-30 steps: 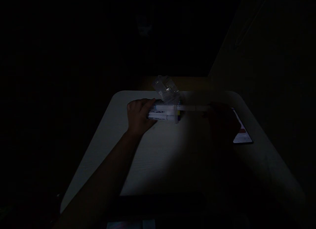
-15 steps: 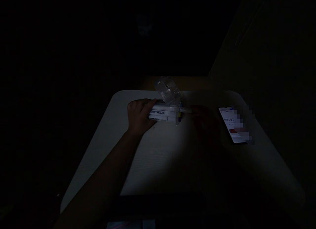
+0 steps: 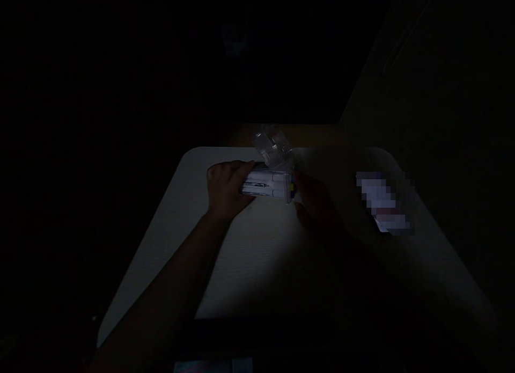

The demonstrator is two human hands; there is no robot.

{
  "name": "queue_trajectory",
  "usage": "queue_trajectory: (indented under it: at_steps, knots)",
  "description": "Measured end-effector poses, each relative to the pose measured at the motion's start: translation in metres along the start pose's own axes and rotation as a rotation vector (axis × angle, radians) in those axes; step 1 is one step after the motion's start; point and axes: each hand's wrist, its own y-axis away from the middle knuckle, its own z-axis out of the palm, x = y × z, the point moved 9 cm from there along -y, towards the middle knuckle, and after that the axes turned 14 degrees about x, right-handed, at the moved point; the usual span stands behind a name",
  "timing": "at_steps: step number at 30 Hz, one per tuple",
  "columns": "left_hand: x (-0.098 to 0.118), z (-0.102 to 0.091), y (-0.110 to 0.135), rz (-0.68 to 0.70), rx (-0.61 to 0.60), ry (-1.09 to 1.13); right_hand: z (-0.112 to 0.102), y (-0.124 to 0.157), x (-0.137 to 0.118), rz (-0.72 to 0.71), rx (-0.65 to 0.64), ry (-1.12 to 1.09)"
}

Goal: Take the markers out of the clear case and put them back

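Observation:
A clear plastic marker case lies on its side, its mouth facing right. White markers fill it, and a few blue and yellow ends show at the mouth. My left hand is wrapped round the closed left end of the case. At the mouth, my right hand is in deep shadow. Its forefinger touches the marker ends near the top, while the thumb stands apart lower down. Above the case, its clear lid is tilted back.
The pale table has rounded corners and is lit mostly on its left half. A phone, partly blurred out, lies on the right side. A dark panel stands beyond the far edge; the surroundings are almost black.
The marker that stuck out of the mouth on the right has slid left into the case. My right hand has moved left, up against the mouth. My left hand has stayed in place.

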Motion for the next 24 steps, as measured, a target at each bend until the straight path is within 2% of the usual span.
queue_trajectory:
  at_steps: [4,10,19,24]
  knots:
    - [0.001,-0.002,-0.001,0.002,0.019,0.0,0.001,0.0,-0.004,-0.052,-0.013,0.014]
    - [-0.002,-0.003,-0.001,-0.047,0.017,0.013,-0.006,-0.002,-0.001,-0.096,0.055,0.02]
    - [-0.012,-0.003,0.0,-0.143,0.062,0.01,-0.003,-0.001,0.015,-0.046,0.056,0.026]
    - [-0.017,-0.006,0.0,-0.232,0.107,0.083,0.0,0.001,0.027,0.013,0.047,0.024]
